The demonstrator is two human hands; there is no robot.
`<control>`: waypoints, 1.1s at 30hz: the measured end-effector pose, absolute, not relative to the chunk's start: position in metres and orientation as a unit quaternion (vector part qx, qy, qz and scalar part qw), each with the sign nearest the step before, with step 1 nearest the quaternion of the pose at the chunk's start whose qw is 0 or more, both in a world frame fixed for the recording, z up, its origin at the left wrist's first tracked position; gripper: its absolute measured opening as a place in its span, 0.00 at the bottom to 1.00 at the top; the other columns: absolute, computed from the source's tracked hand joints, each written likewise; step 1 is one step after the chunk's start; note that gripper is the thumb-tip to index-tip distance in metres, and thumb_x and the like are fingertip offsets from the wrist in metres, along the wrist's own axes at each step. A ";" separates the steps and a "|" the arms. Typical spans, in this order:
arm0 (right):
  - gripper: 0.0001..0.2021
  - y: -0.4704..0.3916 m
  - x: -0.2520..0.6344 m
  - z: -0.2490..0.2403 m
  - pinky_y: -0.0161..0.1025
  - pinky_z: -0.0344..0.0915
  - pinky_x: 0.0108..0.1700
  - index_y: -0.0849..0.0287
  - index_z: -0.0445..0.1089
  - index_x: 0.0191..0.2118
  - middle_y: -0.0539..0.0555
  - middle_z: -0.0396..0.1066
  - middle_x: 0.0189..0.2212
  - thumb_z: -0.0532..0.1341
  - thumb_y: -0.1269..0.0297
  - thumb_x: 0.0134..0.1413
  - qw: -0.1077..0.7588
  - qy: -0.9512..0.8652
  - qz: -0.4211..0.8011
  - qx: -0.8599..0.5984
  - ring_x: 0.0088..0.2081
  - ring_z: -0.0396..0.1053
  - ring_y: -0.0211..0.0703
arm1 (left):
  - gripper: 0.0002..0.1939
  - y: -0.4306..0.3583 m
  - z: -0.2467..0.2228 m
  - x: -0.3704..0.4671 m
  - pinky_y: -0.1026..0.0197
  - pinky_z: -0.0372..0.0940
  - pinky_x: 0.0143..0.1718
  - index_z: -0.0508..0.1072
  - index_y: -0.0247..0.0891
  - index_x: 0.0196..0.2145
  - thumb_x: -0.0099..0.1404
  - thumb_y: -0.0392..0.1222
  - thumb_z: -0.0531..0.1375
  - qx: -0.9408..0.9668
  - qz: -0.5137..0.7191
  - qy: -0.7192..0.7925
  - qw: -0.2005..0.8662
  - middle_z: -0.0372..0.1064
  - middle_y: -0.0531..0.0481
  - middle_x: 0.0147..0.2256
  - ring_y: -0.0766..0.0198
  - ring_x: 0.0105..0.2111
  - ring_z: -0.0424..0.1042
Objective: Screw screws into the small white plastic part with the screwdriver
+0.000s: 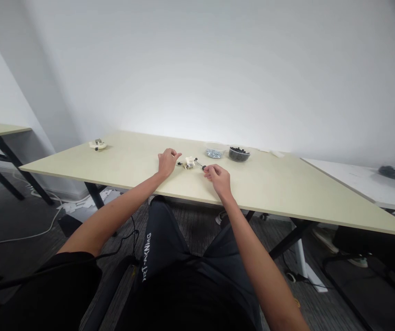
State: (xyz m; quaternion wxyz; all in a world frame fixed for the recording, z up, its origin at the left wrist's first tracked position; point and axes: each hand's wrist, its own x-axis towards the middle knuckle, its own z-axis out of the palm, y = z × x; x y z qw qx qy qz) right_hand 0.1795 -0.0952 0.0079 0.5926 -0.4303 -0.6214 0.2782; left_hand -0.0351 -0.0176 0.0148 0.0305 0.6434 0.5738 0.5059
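A small cream-white plastic part [189,162] with black pieces at its sides and a metallic piece lies on the table in front of me. My right hand [219,178] is closed around the dark handle of a screwdriver [200,165]. The shaft points left, and its tip is at or very near the black piece on the part's right side; contact is too small to confirm. My left hand [168,162] hovers just left of the part, fingers loosely apart, with nothing visible in it. Some of its fingers are hidden.
Behind the part stand a clear tub of silvery screws [214,153] and a clear bowl of black pieces [239,154]. Another cream-white part [98,145] sits at the table's far left. A white table [352,181] adjoins on the right, and the wall rises behind.
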 end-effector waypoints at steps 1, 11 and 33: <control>0.13 -0.095 0.180 0.008 0.35 0.66 0.33 0.59 0.72 0.30 0.53 0.73 0.30 0.54 0.58 0.52 0.592 -0.622 0.277 -0.431 0.30 0.71 0.40 | 0.10 -0.018 0.015 -0.035 0.54 0.51 0.51 0.64 0.40 0.30 0.65 0.47 0.58 0.644 0.504 0.575 0.031 0.71 0.51 0.36 0.60 0.38 0.68; 0.13 -0.096 0.180 0.008 0.35 0.66 0.33 0.59 0.72 0.31 0.53 0.73 0.30 0.53 0.58 0.53 0.591 -0.626 0.274 -0.428 0.30 0.72 0.40 | 0.09 -0.016 0.013 -0.037 0.53 0.50 0.52 0.66 0.40 0.31 0.66 0.47 0.57 0.648 0.503 0.570 0.031 0.72 0.50 0.37 0.60 0.38 0.69; 0.12 -0.054 0.222 0.020 0.38 0.64 0.35 0.59 0.70 0.28 0.53 0.73 0.29 0.52 0.60 0.52 0.547 -0.665 0.167 -0.480 0.30 0.72 0.43 | 0.08 0.010 0.006 -0.047 0.59 0.61 0.41 0.71 0.40 0.26 0.60 0.45 0.61 0.606 0.535 0.573 0.133 0.75 0.49 0.33 0.60 0.35 0.71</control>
